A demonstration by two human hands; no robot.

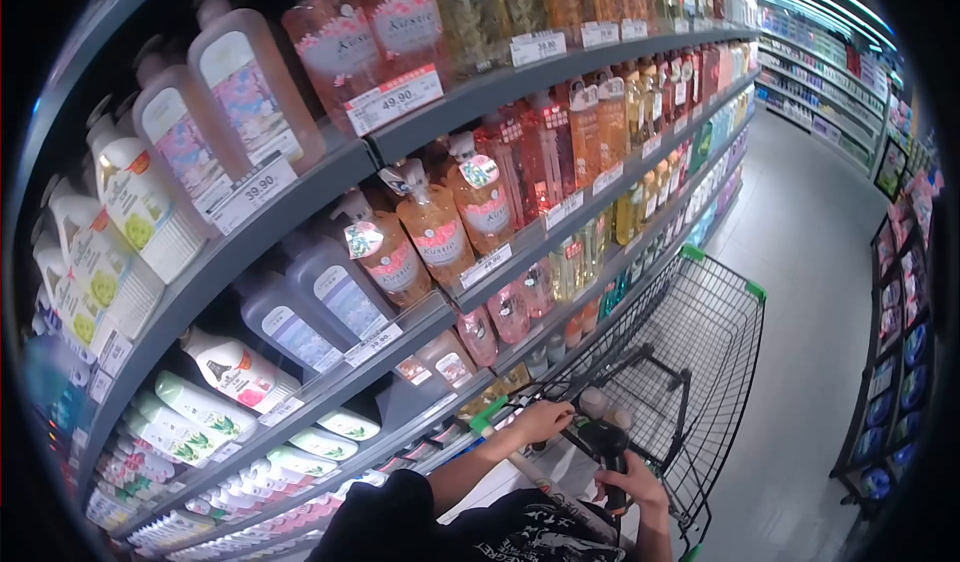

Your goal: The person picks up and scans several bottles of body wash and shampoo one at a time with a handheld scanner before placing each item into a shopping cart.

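While both hands sit low at the near end of the cart [700, 332], the left hand [543, 421] lies curled over the cart's handle bar, its grip closed on the bar. The right hand [632, 484] is wrapped tight round a dark scanner-like device [605, 444], which stands upright just beside the handle, between the two hands. What the device is exactly is hard to make out; its top end blurs into the wire of the cart.

The cart is black wire with green corner caps and points down the aisle, its left side running close along the shelves [420, 132]. Those shelves rise in tiers on the left and crowd the view: pink and orange pump bottles [430, 227] on the middle tier, pale lilac bottles [320, 302] just lower left of them, white bottles with green leaves [190, 417] lower still. White price tags [395, 100] hang on the shelf edges; two read 49.90 and 39.90, the rest are too small to read.

A second rack [905, 342] of small goods stands well apart on the right, across the grey floor [810, 292]. The lens bends everything, and the corners are black. A black printed shirt [520, 532] fills the bottom edge and hides the lower part of the cart; both forearms are cut off there.
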